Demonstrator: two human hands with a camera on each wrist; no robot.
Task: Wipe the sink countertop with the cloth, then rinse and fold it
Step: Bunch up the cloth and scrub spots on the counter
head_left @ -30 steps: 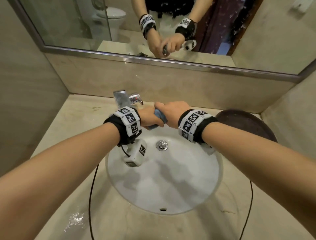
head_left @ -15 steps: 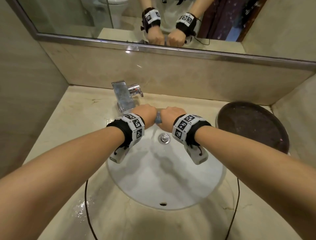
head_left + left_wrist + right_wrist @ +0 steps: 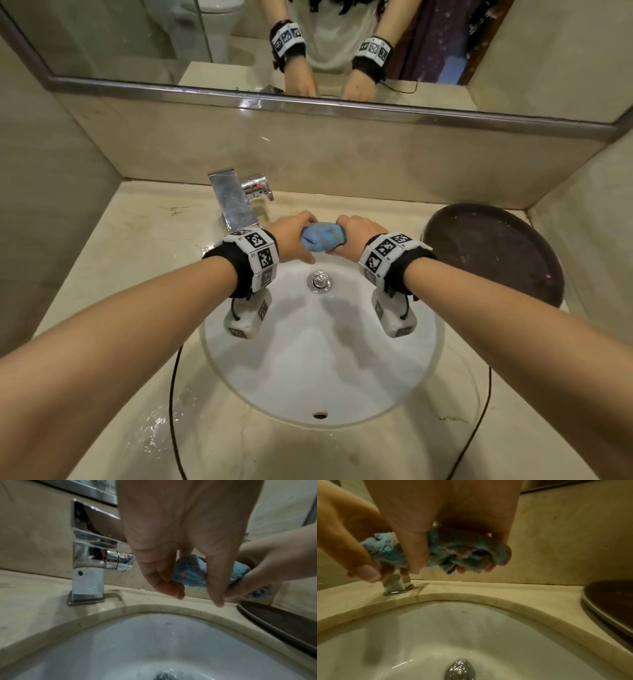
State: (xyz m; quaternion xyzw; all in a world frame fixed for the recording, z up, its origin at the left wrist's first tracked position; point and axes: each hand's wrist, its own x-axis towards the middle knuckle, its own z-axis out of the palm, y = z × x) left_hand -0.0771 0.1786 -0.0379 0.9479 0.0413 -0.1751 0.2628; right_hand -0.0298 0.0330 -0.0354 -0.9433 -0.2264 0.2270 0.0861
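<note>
Both hands are wringing a bunched blue cloth (image 3: 322,237) over the back of the white basin (image 3: 322,370).

The fuzzy, sodden cloth is sitting as a short twisted roll between the two grips: the left hand (image 3: 291,240) is curling round its left end, the right hand (image 3: 356,236) is clenching its right end, and a bare stretch is showing between them. The right wrist view is showing frayed pinkish threads in the wad (image 3: 462,551) bulging past the fingers (image 3: 418,555); the left wrist view is showing the boxy chrome tap (image 3: 89,563) on the glossy beige marble surface (image 3: 120,246), just left of the cloth. The head view alone is showing the round dark tray (image 3: 496,253) and the mirror (image 3: 120,41).
</note>
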